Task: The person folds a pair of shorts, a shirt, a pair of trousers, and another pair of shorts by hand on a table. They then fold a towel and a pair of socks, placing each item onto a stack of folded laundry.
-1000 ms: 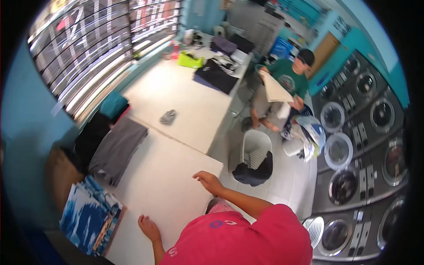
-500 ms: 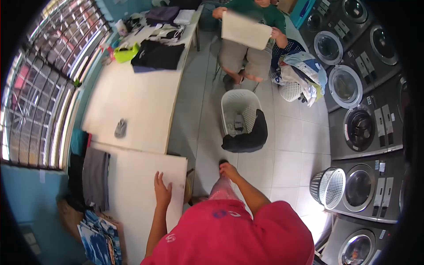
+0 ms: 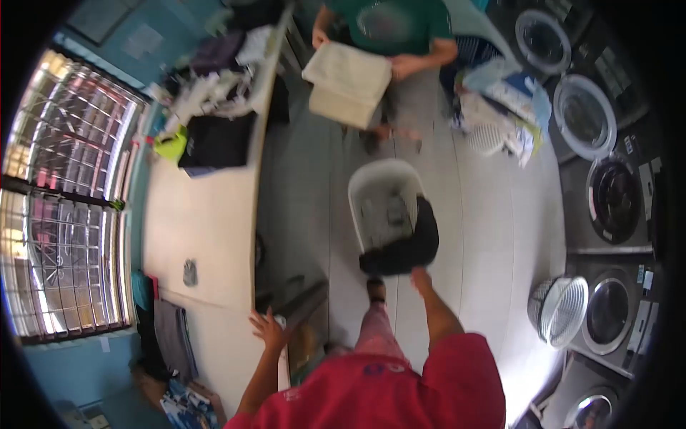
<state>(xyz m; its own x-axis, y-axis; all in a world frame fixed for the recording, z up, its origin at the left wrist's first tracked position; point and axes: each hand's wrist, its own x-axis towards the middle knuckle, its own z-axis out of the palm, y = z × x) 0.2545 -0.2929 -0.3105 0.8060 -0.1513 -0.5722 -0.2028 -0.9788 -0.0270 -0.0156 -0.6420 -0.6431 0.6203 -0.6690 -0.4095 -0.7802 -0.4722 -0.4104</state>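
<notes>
My left hand (image 3: 268, 330) is open over the edge of the white table (image 3: 214, 247), fingers spread. My right hand (image 3: 421, 279) reaches forward, its fingertips right at the lower edge of a black garment (image 3: 407, 247). Motion blur smears those fingers, so I cannot tell whether they grip the cloth. The garment hangs over the near right rim of a white laundry basket (image 3: 357, 193) on the floor. Inside the basket lies a small grey item (image 3: 396, 209). A small grey bundle (image 3: 189, 272) rests on the table to the left.
A person in a green shirt (image 3: 400, 28) holds a folded cream cloth (image 3: 350, 82) beyond the basket. Heaped laundry (image 3: 496, 114) stands at the back right. Washing machines (image 3: 613, 193) line the right side, with stacked baskets (image 3: 561, 311) before them. A folded black garment (image 3: 216, 141) lies on the table.
My right hand has moved forward from beside my leg to the black garment. My left hand has shifted to the table's edge. The other person has folded the cream cloth and lowered it.
</notes>
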